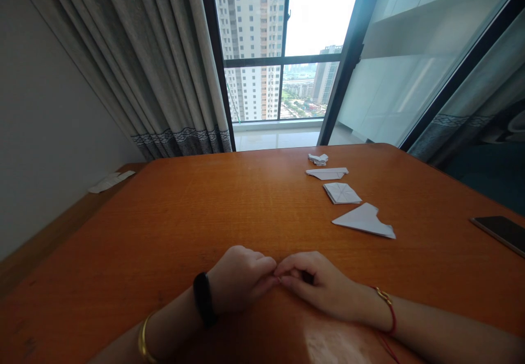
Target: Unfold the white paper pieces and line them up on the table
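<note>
My left hand (240, 283) and my right hand (318, 284) rest on the orange wooden table (197, 216) near its front edge. Both have curled fingers, and their fingertips meet at the middle. Whether anything is pinched between them cannot be made out. The left wrist wears a black band and a gold bangle; the right wrist wears a red string bracelet. Beyond the right hand lie folded white paper pieces: a pointed triangular one (365, 221), a square folded one (342, 192), a flat long one (327, 173) and a small crumpled one (319, 159).
A dark phone (499, 231) lies at the table's right edge. A white paper strip (110, 181) sits on the ledge at the left by the wall. Grey curtains and a large window stand behind the table.
</note>
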### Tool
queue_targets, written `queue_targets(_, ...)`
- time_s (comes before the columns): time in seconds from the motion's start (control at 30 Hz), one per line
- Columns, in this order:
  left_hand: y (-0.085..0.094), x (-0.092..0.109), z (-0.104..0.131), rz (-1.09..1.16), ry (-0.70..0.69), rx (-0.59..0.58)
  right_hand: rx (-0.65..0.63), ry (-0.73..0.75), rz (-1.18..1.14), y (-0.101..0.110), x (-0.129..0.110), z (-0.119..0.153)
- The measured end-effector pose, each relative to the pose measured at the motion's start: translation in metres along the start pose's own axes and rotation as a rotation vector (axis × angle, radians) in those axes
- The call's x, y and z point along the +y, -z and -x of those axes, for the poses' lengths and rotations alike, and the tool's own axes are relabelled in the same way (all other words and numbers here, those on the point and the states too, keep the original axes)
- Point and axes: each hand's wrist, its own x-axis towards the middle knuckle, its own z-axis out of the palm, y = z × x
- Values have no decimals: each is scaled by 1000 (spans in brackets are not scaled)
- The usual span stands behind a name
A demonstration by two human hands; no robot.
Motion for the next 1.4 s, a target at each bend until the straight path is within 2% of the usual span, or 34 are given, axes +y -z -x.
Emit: queue_targets(1.4,-1,0,1,4,-5,-2,0,3,61,0,-1,1)
